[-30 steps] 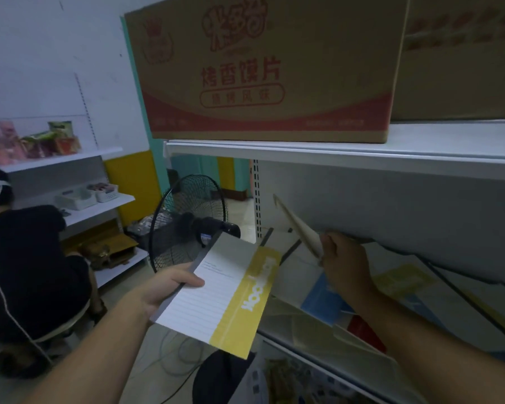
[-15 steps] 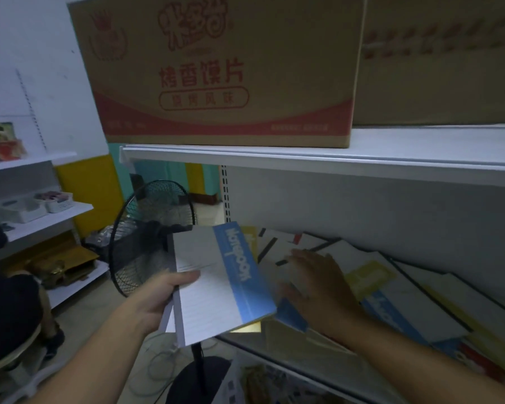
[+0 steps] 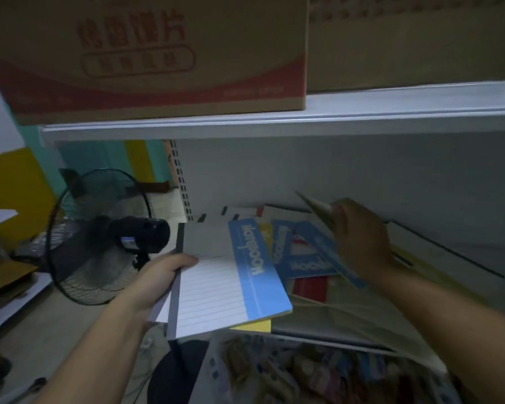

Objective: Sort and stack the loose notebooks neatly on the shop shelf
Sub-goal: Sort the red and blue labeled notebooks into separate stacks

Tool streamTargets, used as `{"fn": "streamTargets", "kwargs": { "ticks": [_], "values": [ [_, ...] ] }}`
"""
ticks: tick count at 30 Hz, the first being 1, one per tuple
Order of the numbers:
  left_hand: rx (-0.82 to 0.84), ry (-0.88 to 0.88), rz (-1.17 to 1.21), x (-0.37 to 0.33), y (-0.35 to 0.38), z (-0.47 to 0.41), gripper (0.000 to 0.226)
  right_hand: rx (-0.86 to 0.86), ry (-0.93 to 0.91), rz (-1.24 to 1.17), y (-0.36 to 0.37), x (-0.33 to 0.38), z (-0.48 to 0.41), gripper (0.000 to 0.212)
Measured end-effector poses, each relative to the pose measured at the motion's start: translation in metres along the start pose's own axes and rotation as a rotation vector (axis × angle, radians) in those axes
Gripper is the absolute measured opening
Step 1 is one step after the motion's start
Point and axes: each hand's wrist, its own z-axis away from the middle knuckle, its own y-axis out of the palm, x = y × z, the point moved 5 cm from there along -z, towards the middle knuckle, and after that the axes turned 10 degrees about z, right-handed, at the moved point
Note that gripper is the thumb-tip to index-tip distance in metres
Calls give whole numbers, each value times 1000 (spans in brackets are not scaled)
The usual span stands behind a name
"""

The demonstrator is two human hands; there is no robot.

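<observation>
Left hand (image 3: 164,275) grips the collected notebook stack (image 3: 231,287) mid-frame, blue-banded one on top, as a holding pile, while right hand (image 3: 362,243) pinches a tilted notebook (image 3: 318,209) lifted off the loose pile (image 3: 298,255) on the shelf (image 3: 333,341), probably to add it.

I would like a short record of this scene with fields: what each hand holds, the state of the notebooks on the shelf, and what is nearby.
Left hand: holds a blue-band notebook on top of a yellow notebook.
Right hand: grips a tilted notebook, held above the shelf pile.
Shelf pile: blue and red notebooks, overlapping, not aligned.
Nearby: fan at left; cardboard box on upper shelf.
</observation>
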Motion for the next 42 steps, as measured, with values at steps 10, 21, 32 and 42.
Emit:
{"fn": "streamTargets", "kwargs": {
  "ticks": [10,21,32,42],
  "values": [
    [231,65,-51,24,158,36,22,92,-715,-66,-74,-17,88,33],
    [556,-85,7,121,434,151,18,415,739,-382,-228,-278,182,70],
    [598,-296,127,206,649,262,53,172,1010,-651,-359,-434,266,35],
    [756,-294,109,254,823,264,30,85,1138,-446,-416,-583,268,33]
  ]
}}
